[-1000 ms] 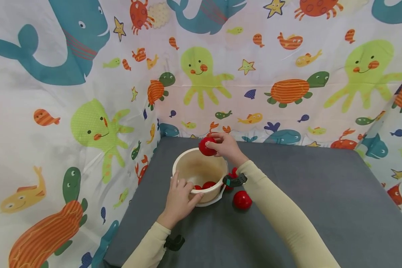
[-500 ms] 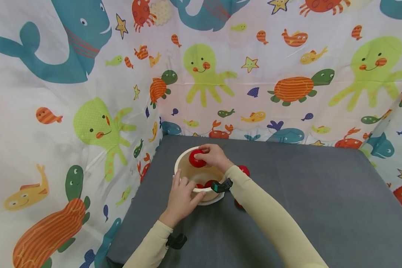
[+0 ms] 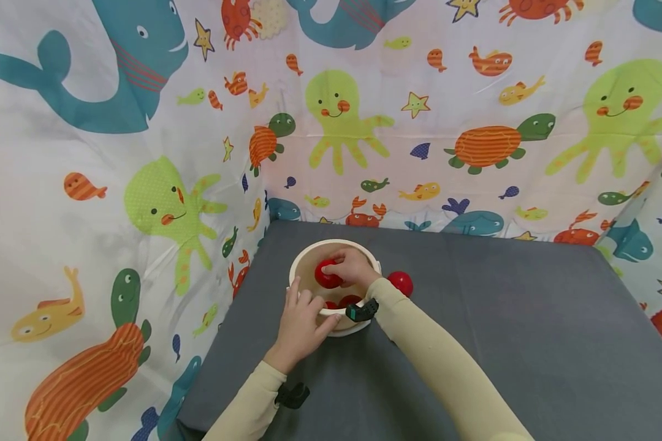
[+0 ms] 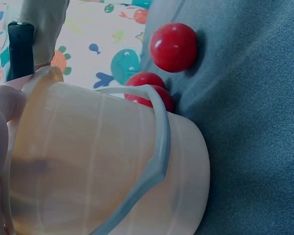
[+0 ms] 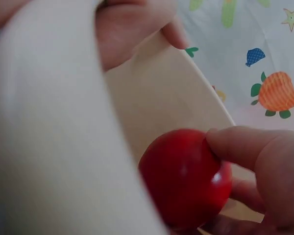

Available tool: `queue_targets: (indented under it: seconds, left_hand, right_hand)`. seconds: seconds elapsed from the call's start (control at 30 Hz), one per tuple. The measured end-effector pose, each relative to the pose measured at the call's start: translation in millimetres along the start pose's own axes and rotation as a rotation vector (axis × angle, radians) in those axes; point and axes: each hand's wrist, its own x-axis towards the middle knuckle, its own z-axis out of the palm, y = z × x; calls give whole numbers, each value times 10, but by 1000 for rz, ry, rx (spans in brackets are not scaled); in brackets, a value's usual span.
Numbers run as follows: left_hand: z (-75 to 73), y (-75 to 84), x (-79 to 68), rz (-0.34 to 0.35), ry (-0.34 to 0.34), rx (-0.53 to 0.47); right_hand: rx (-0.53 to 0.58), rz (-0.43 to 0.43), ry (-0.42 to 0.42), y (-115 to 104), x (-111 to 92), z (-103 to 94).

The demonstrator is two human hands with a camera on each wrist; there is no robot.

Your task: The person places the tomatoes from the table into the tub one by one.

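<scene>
A cream plastic bucket (image 3: 296,272) stands on the dark grey surface. At its near left rim my left hand (image 3: 295,331) grips the edge, fingers over the rim and thumb on the near side. Inside the bucket's mouth, my right hand (image 3: 352,269) holds a glossy red ball (image 3: 328,274) between thumb and fingers. The right wrist view shows that same red ball (image 5: 186,176) below the rim, close to the inner wall. Deeper in the bucket lie more red balls (image 3: 350,301), partly hidden by the near rim and right wrist.
Outside the bucket, several red balls (image 4: 174,48) rest on the grey cloth (image 4: 255,122) to its right; the right forearm hides some in the head view. A pale handle (image 4: 161,134) hangs down the bucket's side. A sea-animal curtain (image 3: 408,147) rises behind and at the left.
My right hand has carried the red ball from above the bucket's far rim down into its mouth. My left hand stays on the rim.
</scene>
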Motion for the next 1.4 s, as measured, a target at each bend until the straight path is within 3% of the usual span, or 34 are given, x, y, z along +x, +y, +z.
queue_targets:
  seconds: [0.47,0.9,1.2,1.4]
  left_hand:
    - [5,23,19,-6,-9,0]
    - [13,34,27,-16,-27,17]
    - [-4,17,7,-58,-54,-2]
    - [8,28,8,-48,-32,0]
  right_hand:
    - [-20,19,-14,41,-16,-15]
    - [86,55,11,32,-27,-53]
    - [73,20,-14,-75,-113,-359]
    - [112,7,7,-159,-259,-771]
